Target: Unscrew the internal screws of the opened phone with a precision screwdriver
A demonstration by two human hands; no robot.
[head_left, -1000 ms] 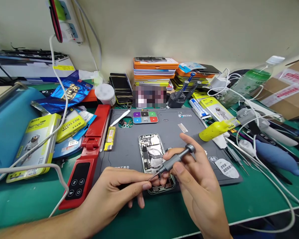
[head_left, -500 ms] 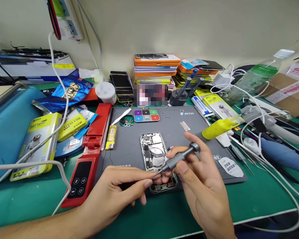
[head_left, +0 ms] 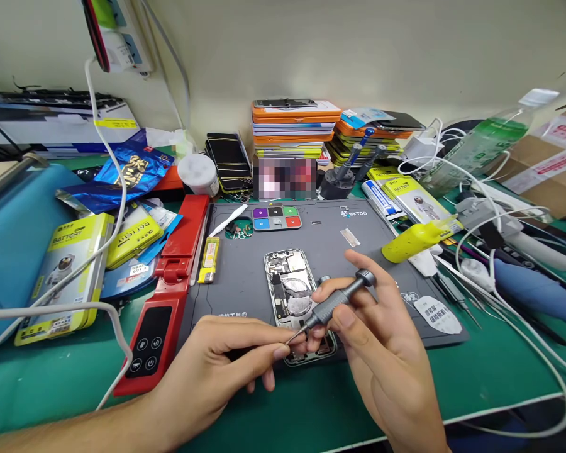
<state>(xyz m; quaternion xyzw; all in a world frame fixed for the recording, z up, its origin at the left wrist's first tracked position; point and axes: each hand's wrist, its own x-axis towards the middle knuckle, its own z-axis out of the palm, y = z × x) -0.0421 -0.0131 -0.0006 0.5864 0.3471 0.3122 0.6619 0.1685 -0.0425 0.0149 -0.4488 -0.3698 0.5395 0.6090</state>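
An opened phone with its inner parts bare lies on a dark grey work mat, its lower part partly behind my fingers. My right hand grips a grey screwdriver by its knurled handle, the cap near the forefinger and the blade slanting down to the left. Thumb and forefinger of my left hand are pinched together right at the blade's tip, over the phone's lower left edge. Whatever sits between those fingertips is too small to make out.
Left of the mat stands a red device with a button panel. A yellow battery strip and a colour-coded tray lie on the mat. At right are a yellow bottle and tangled white cables. Battery packs lie left.
Both hands and the screwdriver keep almost the same pose over the phone. The whole view has shifted very slightly.
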